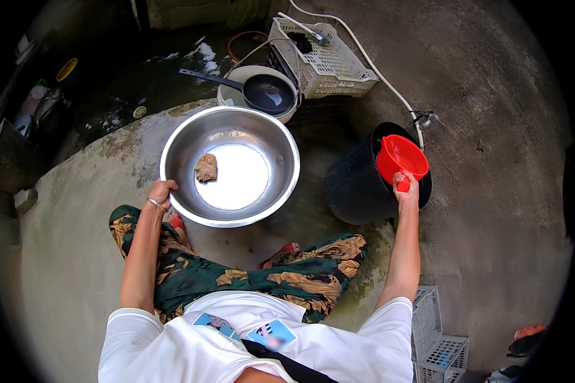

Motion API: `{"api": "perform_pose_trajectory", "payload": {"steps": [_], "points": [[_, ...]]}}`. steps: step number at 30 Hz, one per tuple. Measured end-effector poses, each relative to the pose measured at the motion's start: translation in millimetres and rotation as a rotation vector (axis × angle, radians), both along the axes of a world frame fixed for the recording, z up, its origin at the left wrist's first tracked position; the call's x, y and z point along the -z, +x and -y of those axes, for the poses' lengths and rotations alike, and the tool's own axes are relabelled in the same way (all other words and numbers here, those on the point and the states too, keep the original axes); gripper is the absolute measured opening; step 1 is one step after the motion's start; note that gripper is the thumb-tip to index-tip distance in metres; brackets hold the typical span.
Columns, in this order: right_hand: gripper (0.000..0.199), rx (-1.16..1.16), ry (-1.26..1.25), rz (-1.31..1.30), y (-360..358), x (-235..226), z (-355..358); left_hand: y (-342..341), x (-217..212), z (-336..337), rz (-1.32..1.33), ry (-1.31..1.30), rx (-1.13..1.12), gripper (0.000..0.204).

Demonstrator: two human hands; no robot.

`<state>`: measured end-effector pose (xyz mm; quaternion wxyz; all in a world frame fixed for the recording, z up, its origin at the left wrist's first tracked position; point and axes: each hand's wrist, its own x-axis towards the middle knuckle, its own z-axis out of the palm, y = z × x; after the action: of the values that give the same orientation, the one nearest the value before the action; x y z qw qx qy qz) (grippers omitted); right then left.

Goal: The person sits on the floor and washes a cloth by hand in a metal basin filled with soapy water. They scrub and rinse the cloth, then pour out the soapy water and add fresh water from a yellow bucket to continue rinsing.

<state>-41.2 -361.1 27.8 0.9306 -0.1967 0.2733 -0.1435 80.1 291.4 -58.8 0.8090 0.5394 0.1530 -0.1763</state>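
My left hand (161, 192) grips the rim of a wide stainless steel basin (281, 159) at its lower left side. Inside the basin lies a crumpled tan cloth (206, 168), left of the middle. My right hand (405, 182) is closed round the handle of a red plastic water scoop (405, 155). The scoop is over the mouth of a tall black bucket (358, 182), to the right of the basin. How full the bucket is cannot be seen.
Behind the basin, a dark long-handled pan (268, 94) rests on a pale bucket (229, 96). A white plastic crate (338, 64) stands beyond, beside a pale hose (390, 86). Grey crates (444, 351) sit at the lower right. Wet dark ground (160, 80) lies past the concrete edge.
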Motion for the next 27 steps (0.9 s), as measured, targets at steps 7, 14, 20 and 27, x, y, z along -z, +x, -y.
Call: {"api": "perform_pose_trajectory", "payload": {"steps": [7, 14, 20, 27], "points": [[0.019, -0.224, 0.012, 0.068, -4.9, -53.7, -49.7, 1.4, 8.7, -0.1, 0.034, -0.023, -0.050, 0.028], [0.034, -0.399, 0.124, 0.087, -3.8, -86.7, -151.8, 4.7, 19.7, -0.4, 0.069, 0.019, -0.072, 0.024], [0.038, -0.583, 0.172, 0.091, -3.5, -97.2, -228.9, 2.1, 8.7, 5.0, 0.066, 0.022, -0.093, 0.026], [0.034, -0.826, 0.043, -0.014, 5.6, -91.5, -279.5, -2.4, -5.1, 5.8, 0.064, -0.030, -0.066, 0.026]]}}
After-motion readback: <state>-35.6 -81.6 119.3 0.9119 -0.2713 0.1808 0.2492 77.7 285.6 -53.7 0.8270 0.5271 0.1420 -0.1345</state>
